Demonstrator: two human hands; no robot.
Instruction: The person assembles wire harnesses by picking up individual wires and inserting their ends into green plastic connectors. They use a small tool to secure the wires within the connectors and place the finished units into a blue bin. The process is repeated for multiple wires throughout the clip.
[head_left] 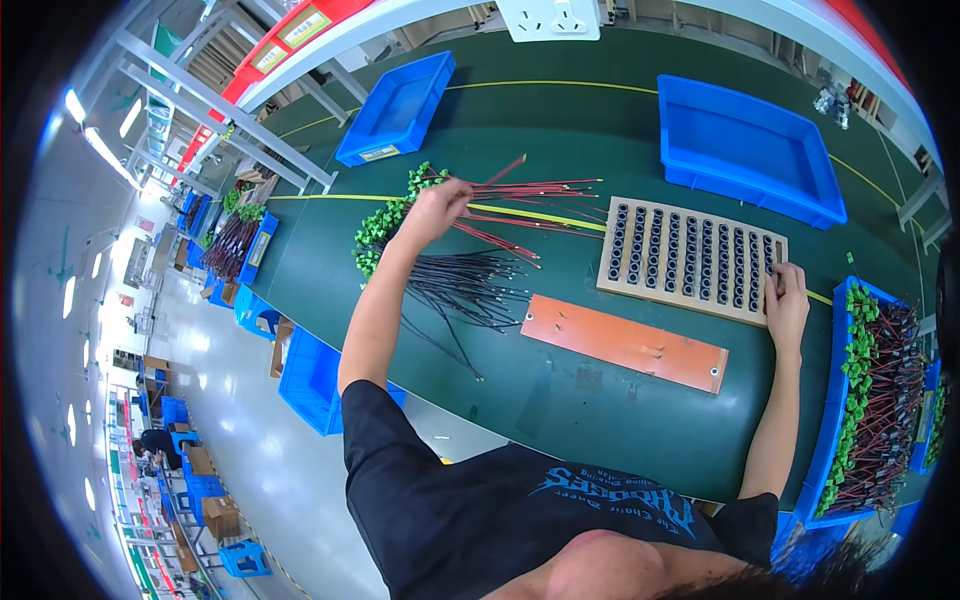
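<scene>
My left hand [440, 210] is closed in a pinch over the pile, on a red wire [505, 170] that angles up from its fellows. Around it lie several red wires [540, 187] and a fan of black wires [455, 285], with bright green connectors [378, 235] bunched at their left ends. At the right edge of a pale rack [690, 297] holding rows of black ring-shaped parts, my right hand [788, 295] has its fingers curled over the last column. Whether these fingertips grip a black part or the rack's edge is hidden.
An orange plate [625, 342] lies in front of the rack on the green table. Blue trays stand at the back left [398, 110] and back right [745, 150]. A blue bin [830, 430] full of green-ended red wires stands at the right. Overhead runs a rail with a socket panel [552, 18].
</scene>
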